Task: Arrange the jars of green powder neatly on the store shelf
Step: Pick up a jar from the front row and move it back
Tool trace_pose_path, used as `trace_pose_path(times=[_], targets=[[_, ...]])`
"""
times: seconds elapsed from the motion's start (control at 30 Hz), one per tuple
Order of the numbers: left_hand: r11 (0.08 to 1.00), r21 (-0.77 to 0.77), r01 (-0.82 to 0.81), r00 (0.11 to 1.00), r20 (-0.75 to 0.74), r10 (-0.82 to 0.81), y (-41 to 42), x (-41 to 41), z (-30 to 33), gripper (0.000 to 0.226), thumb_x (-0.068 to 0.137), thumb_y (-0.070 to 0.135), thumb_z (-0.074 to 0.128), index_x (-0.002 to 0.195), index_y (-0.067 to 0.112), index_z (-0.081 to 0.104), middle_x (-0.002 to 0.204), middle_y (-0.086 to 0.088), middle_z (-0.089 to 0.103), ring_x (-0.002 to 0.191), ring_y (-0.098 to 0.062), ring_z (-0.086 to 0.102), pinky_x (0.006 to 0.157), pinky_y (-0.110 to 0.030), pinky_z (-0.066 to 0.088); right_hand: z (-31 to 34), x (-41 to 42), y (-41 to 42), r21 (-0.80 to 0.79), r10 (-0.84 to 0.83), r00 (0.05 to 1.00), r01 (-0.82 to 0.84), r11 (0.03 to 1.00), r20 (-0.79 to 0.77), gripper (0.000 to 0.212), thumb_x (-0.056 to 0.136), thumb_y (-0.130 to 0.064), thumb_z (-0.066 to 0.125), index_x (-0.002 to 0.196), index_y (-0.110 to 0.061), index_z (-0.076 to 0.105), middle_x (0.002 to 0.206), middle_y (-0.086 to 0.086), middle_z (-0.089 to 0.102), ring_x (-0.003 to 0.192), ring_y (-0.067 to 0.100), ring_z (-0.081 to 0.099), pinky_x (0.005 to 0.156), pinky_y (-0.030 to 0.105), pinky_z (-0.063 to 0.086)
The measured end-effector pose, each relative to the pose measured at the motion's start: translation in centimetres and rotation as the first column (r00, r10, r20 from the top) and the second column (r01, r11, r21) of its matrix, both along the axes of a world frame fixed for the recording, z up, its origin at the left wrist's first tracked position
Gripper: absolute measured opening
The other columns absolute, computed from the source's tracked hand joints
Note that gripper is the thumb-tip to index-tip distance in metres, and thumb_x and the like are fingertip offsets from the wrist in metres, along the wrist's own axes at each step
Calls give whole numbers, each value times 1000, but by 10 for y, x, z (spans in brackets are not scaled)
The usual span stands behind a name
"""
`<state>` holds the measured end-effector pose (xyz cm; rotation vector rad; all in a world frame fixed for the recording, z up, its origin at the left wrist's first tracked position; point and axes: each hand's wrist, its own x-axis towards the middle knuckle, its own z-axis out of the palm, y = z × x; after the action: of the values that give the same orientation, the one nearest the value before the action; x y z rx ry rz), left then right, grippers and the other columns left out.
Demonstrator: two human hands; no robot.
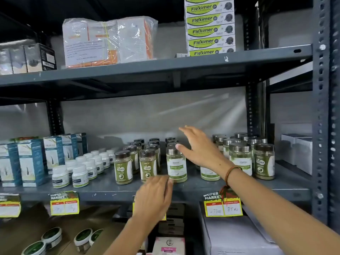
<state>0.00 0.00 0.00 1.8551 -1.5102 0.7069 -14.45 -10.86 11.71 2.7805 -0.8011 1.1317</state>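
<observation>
While the grey metal shelf (193, 188) carries rows of green powder jars, a silver-lidded moringa jar (176, 166) stands upright at its front edge; the right hand (198, 148), at three o'clock, spreads open with its thumb at the lid, and the left hand (154, 196), at seven o'clock, touches its base with loosely open fingers, gripping nothing.

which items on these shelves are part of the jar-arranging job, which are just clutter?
In play: silver-lidded jar, brown-lidded jars, right jar group, left hand, right hand.
Bystanders: white bottles, blue boxes, Fleximer boxes, price tags.
</observation>
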Motion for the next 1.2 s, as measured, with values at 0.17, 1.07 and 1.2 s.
trace_pose_path(times=[0.17,1.07,1.2], targets=[[998,68,8,1000,10,-8,-11,-2,-23,50,99,45,21,117,23,62,118,5,65,108,-12,57,89,-27,45,-6,23,-15,61,-55,982,67,996,-181,68,95,-51,50,153,-18,34,156,8,37,140,28,39,112,45,37],[993,24,-118,988,99,115,-24,-1,-36,46,98,36,34,114,10,68,115,-7,69,109,-19,62,98,-35,45,12,24,-13,60,-100,991,106,993,-89,81,60,-88,48,103,-22,67,91,-6,73,85,19,68,82,42,57],[994,30,-109,991,85,106,-21,-3,-34,47,98,36,34,112,8,69,112,-8,70,107,-21,63,96,-35,46,27,-18,0,108,-87,993,95,990,-76,74,70,-80,57,111,-18,68,107,-2,73,101,19,66,93,42,52]])
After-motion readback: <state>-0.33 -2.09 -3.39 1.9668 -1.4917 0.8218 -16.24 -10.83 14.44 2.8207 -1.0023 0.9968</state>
